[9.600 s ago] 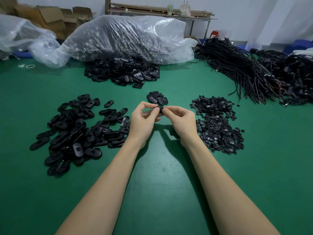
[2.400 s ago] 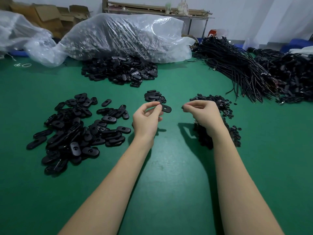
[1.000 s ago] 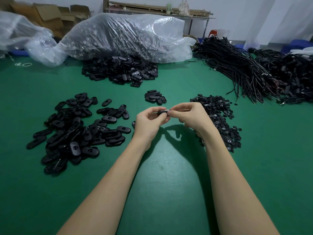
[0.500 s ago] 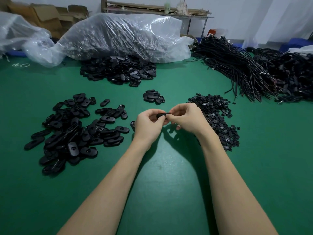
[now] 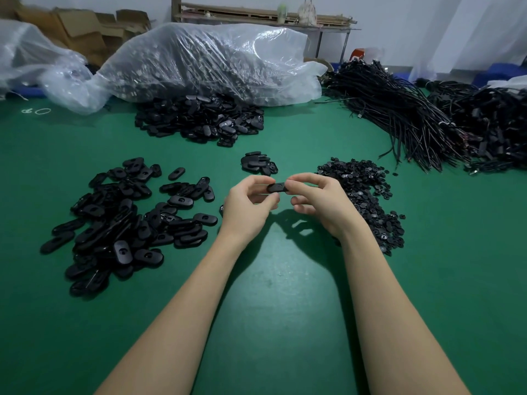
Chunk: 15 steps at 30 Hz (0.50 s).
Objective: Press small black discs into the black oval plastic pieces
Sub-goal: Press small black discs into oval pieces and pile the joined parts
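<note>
While we look down at the green table (image 5: 271, 323), our two hands meet above it, raised off the surface. Well out to the left of our left hand lies a wide heap of oval pieces (image 5: 122, 220), loose and overlapping. Our left hand (image 5: 246, 208) has its fingers curled, thumb and forefinger pinching the left end of one oval piece (image 5: 277, 187). Just beyond our hands sits a small cluster of ovals (image 5: 259, 163), and farther beyond it a bigger pile (image 5: 199, 119) against a clear plastic bag (image 5: 211, 61). Our right hand (image 5: 322, 203) pinches the right end of the same piece, fingertips (image 5: 293, 185) curled over it; whether a disc is seated in it we cannot tell. Just to the right of our right hand, partly behind the wrist, spreads the heap of small discs (image 5: 368, 195). Far off to the right lies a bundle of black cords (image 5: 405, 118).
</note>
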Each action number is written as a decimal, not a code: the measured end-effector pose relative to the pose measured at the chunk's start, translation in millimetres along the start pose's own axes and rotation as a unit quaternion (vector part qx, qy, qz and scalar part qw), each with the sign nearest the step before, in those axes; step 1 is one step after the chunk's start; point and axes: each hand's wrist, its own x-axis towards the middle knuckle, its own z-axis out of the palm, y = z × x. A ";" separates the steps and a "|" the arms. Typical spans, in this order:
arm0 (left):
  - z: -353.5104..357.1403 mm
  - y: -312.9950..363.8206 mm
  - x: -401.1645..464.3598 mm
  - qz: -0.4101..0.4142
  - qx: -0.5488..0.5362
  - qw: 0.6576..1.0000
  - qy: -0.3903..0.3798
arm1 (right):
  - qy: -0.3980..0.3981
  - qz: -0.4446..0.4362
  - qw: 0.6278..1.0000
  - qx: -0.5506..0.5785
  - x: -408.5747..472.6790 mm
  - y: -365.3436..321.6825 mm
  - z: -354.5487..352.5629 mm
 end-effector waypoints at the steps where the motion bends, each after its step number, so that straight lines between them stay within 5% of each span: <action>1: -2.6 -0.1 0.4 0.013 0.016 1.000 0.001 | -0.004 0.001 1.000 0.008 0.6 0.2 -0.3; 7: -10.5 2.6 3.4 0.086 0.127 0.988 -0.001 | -0.005 0.004 1.000 0.021 3.3 4.1 -0.1; 15: -6.0 -1.2 48.7 0.091 0.229 0.964 0.104 | 0.062 0.010 0.995 -0.074 13.1 11.9 9.4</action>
